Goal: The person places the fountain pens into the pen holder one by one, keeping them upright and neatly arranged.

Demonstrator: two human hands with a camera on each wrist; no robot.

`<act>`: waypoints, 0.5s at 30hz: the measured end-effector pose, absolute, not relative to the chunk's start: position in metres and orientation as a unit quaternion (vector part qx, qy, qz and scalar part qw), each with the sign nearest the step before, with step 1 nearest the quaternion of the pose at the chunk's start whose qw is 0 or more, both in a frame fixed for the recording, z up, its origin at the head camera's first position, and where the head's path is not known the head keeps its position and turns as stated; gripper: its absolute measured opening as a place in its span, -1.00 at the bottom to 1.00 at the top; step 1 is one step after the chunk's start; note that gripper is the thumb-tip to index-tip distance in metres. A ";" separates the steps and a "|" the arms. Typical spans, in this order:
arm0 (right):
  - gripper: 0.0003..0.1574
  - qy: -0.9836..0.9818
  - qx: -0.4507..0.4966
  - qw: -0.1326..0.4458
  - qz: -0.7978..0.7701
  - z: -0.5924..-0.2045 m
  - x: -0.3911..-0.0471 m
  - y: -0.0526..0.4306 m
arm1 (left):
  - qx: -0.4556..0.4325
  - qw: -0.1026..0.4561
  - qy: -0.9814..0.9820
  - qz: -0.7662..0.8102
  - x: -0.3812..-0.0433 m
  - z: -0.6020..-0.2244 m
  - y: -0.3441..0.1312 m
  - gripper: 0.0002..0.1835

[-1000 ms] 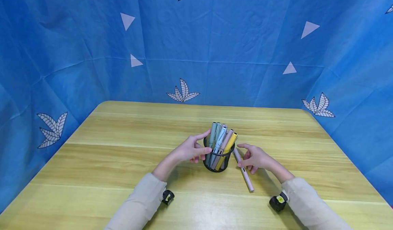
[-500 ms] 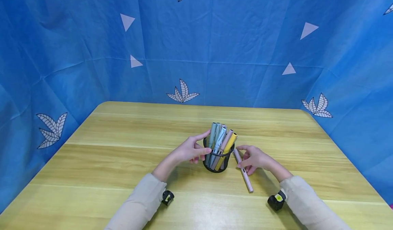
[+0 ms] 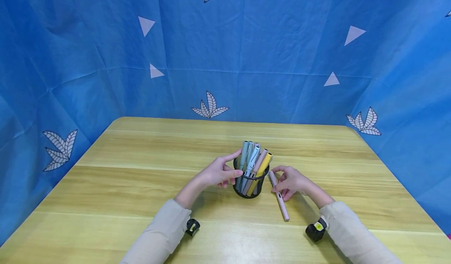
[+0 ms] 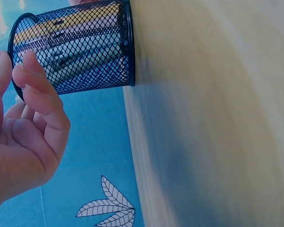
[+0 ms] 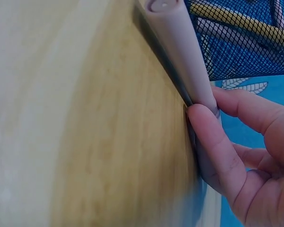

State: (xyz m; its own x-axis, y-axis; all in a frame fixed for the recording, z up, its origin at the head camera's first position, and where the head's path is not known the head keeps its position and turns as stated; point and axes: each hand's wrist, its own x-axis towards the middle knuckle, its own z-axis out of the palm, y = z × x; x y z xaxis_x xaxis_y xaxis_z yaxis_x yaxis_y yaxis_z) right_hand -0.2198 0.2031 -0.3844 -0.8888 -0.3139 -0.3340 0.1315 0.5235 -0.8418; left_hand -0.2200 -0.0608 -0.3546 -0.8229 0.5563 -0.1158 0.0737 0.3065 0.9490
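Note:
A black mesh pen holder (image 3: 251, 185) stands upright on the table, filled with several pens in grey-green, pale blue, lilac and yellow (image 3: 265, 164). At its left side my left hand (image 3: 219, 170) grips the rim, thumb in front and index finger toward the back. The other fingers are bent beside the mesh in the left wrist view. Just right of the holder, a pale lilac pen (image 3: 281, 202) lies slanting, its lower end toward me. My right hand (image 3: 291, 181) pinches this pen between thumb and fingers, close over the tabletop in the right wrist view (image 5: 191, 61).
The wooden table (image 3: 141, 146) extends around both hands. Behind and beside it hangs a blue cloth (image 3: 267, 40) with white leaves and triangles. Small black wrist cameras (image 3: 192, 227) sit below each sleeve cuff.
The pen's lower end has shifted slightly left, along with my right hand and wrist. My left hand and the pen holder keep their place.

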 end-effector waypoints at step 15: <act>-0.16 0.820 -0.065 0.241 -0.515 -0.384 -0.220 0.206 | 0.201 0.221 0.777 0.554 -0.221 -0.357 -0.061 -0.24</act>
State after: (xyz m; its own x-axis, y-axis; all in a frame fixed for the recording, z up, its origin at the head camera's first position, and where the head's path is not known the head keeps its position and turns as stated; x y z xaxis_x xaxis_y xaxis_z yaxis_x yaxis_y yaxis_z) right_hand -0.2200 0.2061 -0.3843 -0.8750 -0.3555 -0.3287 0.1420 0.4607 -0.8761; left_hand -0.2210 -0.0612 -0.3565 -0.8212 0.5577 -0.1209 0.0671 0.3048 0.9501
